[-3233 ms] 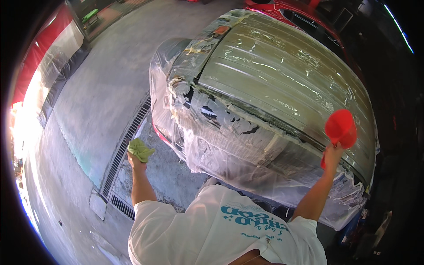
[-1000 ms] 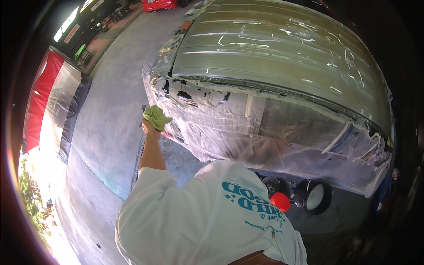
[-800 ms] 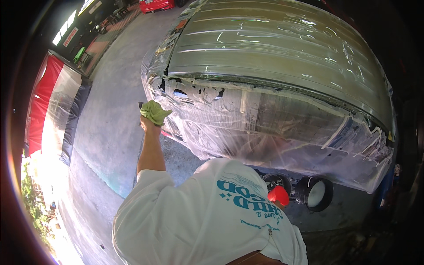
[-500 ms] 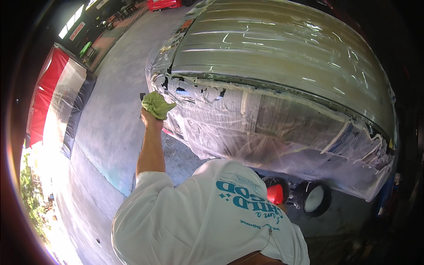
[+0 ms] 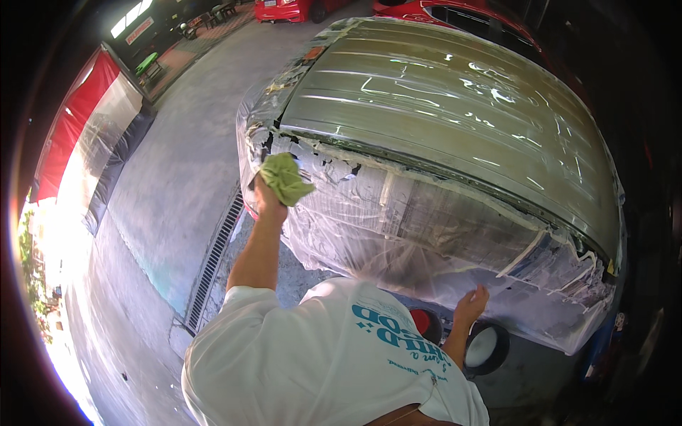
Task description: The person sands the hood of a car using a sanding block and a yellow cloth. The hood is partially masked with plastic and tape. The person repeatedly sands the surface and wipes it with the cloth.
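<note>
My left hand (image 5: 268, 201) is closed on a green cloth (image 5: 285, 179), which bunches up over the fingers. It is stretched out in front of the near left corner of a vehicle. That vehicle's glossy olive-tan roof (image 5: 419, 106) is bare, while its side is draped in clear plastic sheeting (image 5: 355, 234), taped and torn along the upper edge. My right hand (image 5: 470, 305) is raised beside the lower part of the sheeting, fingers loosely extended, with nothing visible in it. Just below it stands a black bucket (image 5: 501, 349) of pale liquid.
A red item (image 5: 420, 321) shows beside the bucket, partly hidden by my shirt. A floor drain grate (image 5: 213, 263) runs along the left. Red cars (image 5: 280, 10) are parked at the back. A red, white and dark curtain (image 5: 85, 106) hangs far left, near a green table (image 5: 147, 64).
My left hand has moved right with the cloth, toward the vehicle's corner. My right hand, mostly hidden before near the buckets, has risen into view. The view has shifted slightly.
</note>
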`<state>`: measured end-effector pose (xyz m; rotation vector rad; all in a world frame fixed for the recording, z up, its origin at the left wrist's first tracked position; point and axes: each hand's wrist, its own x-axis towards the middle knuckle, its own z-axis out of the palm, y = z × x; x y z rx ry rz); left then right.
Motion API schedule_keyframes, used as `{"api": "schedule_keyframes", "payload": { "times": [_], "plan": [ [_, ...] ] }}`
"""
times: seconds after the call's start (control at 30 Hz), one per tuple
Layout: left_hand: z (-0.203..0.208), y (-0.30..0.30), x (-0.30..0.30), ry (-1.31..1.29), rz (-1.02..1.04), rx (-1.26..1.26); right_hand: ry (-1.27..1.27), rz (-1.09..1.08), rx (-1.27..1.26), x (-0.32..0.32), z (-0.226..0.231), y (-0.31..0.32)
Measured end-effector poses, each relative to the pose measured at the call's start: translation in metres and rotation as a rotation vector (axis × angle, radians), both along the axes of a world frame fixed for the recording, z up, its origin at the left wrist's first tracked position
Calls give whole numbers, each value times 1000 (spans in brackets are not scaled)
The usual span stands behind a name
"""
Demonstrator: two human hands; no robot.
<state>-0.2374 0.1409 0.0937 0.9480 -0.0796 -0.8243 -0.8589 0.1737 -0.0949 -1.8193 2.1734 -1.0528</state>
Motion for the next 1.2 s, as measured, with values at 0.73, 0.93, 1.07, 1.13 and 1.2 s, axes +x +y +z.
{"api": "schedule_keyframes", "payload": {
  "times": [0.73,0.93,1.07,1.13,1.2],
  "plan": [
    [77,-47,-197,-1727,-1229,196,-180,1026,-235,172,243,-64],
    [74,-54,-206,-1521,-1415,330,-165,1179,-34,159,218,-81],
    [68,-45,-197,-1374,-1414,385,-92,1248,-120,166,212,-89],
    [64,-33,-198,-1257,-1400,327,-21,1318,-220,169,220,-88],
    [64,-33,-197,-1211,-1355,292,-74,1439,-283,185,224,-102]
  ]
}}
